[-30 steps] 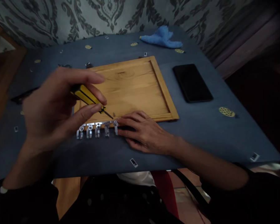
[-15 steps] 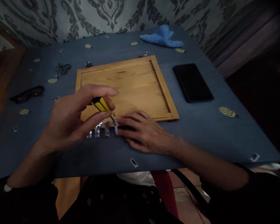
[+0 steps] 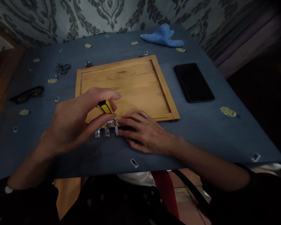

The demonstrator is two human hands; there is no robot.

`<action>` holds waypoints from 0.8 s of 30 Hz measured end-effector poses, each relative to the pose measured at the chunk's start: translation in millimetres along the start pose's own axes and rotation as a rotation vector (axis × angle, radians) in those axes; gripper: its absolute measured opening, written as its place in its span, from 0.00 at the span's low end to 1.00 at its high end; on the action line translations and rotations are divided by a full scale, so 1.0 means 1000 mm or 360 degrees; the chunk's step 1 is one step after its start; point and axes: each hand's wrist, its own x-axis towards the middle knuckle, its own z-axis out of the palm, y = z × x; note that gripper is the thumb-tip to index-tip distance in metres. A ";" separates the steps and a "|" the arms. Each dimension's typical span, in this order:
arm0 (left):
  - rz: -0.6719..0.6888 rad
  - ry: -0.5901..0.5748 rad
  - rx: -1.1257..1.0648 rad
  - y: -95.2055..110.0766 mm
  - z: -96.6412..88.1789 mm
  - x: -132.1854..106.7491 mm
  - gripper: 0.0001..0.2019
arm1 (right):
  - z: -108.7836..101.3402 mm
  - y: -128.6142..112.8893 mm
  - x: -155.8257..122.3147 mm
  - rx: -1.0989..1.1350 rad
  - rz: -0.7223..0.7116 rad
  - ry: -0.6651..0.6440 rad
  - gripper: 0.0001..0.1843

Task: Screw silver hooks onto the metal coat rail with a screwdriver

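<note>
My left hand point(image 3: 72, 115) is closed round the yellow and black handle of a screwdriver point(image 3: 105, 107), which leans with its tip down at the right end of a shiny metal hook rack point(image 3: 111, 122). The rack lies along the near edge of a framed wooden panel point(image 3: 131, 84), its hooks pointing toward me; my left hand hides its left part. My right hand point(image 3: 145, 132) rests over the same edge just right of the rack, fingers stretched out and fingertips beside the end hook. Its underside is hidden.
On the blue tablecloth point(image 3: 236, 140) lie a black phone point(image 3: 194, 82) to the right, a blue cloth point(image 3: 163, 36) at the back, and sunglasses point(image 3: 28, 94) at the left. A small dark tangled item point(image 3: 62, 68), perhaps keys, sits behind them.
My left hand and the screwdriver have shifted slightly right, and the handle has turned more upright. More of the rack's left end is now covered. My right hand has stayed put.
</note>
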 end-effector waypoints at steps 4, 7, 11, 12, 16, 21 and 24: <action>0.0082 -0.0019 0.0087 0.000 0.000 0.000 0.10 | 0.000 0.000 0.000 0.0009 0.0008 -0.0011 0.17; 0.0146 0.0044 0.0076 0.000 0.000 0.002 0.10 | 0.000 0.000 0.000 0.0017 0.0022 -0.0031 0.18; 0.0210 0.0087 0.0026 -0.001 0.001 0.003 0.11 | 0.000 0.000 -0.001 0.0031 0.0035 -0.0056 0.18; 0.0207 0.0074 0.0012 -0.002 0.002 0.003 0.11 | -0.001 0.000 -0.001 0.0031 0.0039 -0.0058 0.18; 0.0123 0.0061 -0.0171 -0.003 0.000 0.001 0.12 | -0.001 -0.001 0.000 0.0024 0.0031 -0.0018 0.17; -0.0255 0.0430 -0.0777 -0.001 -0.008 0.003 0.13 | -0.001 -0.001 0.001 0.0004 0.0027 -0.0007 0.17; -0.0327 0.0615 -0.0850 -0.006 -0.007 0.005 0.13 | -0.001 -0.001 0.001 0.0001 0.0025 -0.0007 0.17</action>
